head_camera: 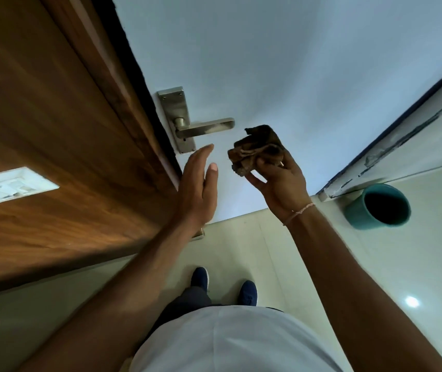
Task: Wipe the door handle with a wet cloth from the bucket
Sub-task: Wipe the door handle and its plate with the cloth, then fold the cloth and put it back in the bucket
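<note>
— Just right of the door handle (204,128), what is that dark bundle?

— A brown cloth (257,149), crumpled, held in the right hand (281,183). The grip there is clamped on the cloth, thumb below and fingers folded over it. The cloth sits near the free end of the handle's lever but apart from it.

— And the other hand?

— The left hand (197,189) is raised below the door handle, fingers straight and together, thumb apart, holding nothing. Its fingertips are near the lower end of the handle's metal plate (177,119); I cannot tell whether they touch the door (268,63).

— How does the handle stand?

— A brushed metal lever, lying level, pointing right from its plate, close to the door's left edge. Left of it runs a wooden panel (53,116) carrying a white switch plate (10,185).

— Where is the bucket?

— The teal bucket (378,206) stands on the pale tiled floor (375,277), well to the right of the door handle and lower, against the base of the wall. Its inside is dark; whether it holds water cannot be told.

— Anything else?

— A thin thread band (297,210) on the right wrist, and two dark blue shoes (246,292) on the floor beneath the handle.
</note>
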